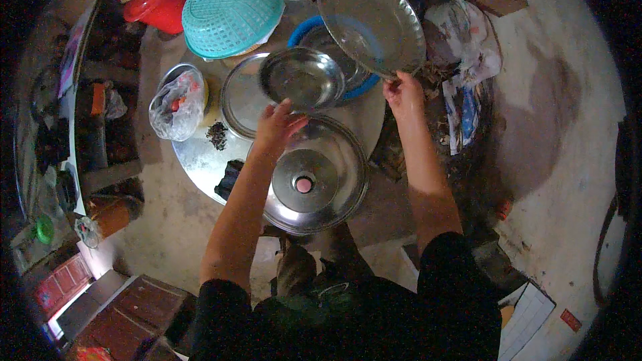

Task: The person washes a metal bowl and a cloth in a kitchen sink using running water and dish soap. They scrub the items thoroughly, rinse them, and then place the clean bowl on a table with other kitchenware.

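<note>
My right hand (pixel 405 95) grips the near rim of a large round tray (pixel 371 20), seemingly metal or glass, which is raised and tilted over a blue basin (pixel 307 25). My left hand (pixel 281 125) has its fingers spread at the near edge of a metal bowl (pixel 301 77); whether it touches the rim is hard to tell. Below my left hand lies a large metal pot lid (pixel 328 195) with a pink-topped knob. A round metal tray (pixel 241 98) sits left of the bowl, partly under it. All these are on or over a round metal-topped table (pixel 193 160).
A turquoise plastic basket (pixel 233 12) lies upside down at the table's back left. Near it are a bowl with a clear plastic bag (pixel 178 105), a small dark heap (pixel 216 135) and a black bag (pixel 229 178). Plastic sacks (pixel 466 40) stand at the right.
</note>
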Demonstrator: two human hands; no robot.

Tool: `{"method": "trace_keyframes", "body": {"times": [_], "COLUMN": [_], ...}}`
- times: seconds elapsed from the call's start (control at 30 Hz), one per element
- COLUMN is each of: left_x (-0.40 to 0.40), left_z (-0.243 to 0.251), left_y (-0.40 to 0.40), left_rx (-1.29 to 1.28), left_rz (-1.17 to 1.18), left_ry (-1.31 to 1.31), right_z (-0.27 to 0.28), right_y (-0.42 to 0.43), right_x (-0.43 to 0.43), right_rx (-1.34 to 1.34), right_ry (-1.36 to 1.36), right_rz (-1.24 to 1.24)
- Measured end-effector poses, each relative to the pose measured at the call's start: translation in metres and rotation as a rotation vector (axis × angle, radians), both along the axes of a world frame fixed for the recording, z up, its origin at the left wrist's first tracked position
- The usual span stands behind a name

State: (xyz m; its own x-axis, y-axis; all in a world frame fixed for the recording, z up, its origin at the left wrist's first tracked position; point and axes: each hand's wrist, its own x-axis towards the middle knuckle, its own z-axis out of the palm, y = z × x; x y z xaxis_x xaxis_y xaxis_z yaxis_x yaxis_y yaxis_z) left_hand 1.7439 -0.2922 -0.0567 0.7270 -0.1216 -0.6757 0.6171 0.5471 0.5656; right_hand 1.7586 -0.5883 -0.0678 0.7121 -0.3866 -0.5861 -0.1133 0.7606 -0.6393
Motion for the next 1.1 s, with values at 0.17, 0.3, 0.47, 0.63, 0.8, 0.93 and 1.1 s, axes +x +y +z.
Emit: {"method": "trace_keyframes", "body": {"times": [0.17,0.3,0.47,0.63,0.8,0.93,1.1], "left_x": [0.001,-0.031,-0.085,-0.136,-0.188,-0.23,-0.292], "left_z": [-0.078,0.005,0.024,0.038,0.041,0.051,0.039], "left_y": [-0.003,-0.013,0.01,0.034,0.054,0.077,0.111], "left_rx": [0.216,0.082,0.105,0.06,0.112,0.256,0.317], "left_rz": [-0.307,-0.156,-0.162,-0.122,-0.053,-0.05,0.007], "left_ry": [-0.398,-0.198,-0.303,-0.278,-0.225,-0.157,-0.08], "right_z": [-0.024,-0.05,-0.078,-0.075,-0.07,-0.035,0.016], "right_y": [0.004,0.023,0.034,0.042,0.03,0.053,0.153], "right_x": [-0.013,-0.02,-0.021,-0.035,-0.076,-0.128,-0.233], "right_rx": [-0.056,-0.089,-0.208,-0.256,-0.4,-0.415,-0.718], "right_ry": [-0.034,0.046,0.053,0.179,0.252,0.138,-0.21], "right_rz": [0.215,0.178,0.335,0.506,0.546,0.309,0.505]}}
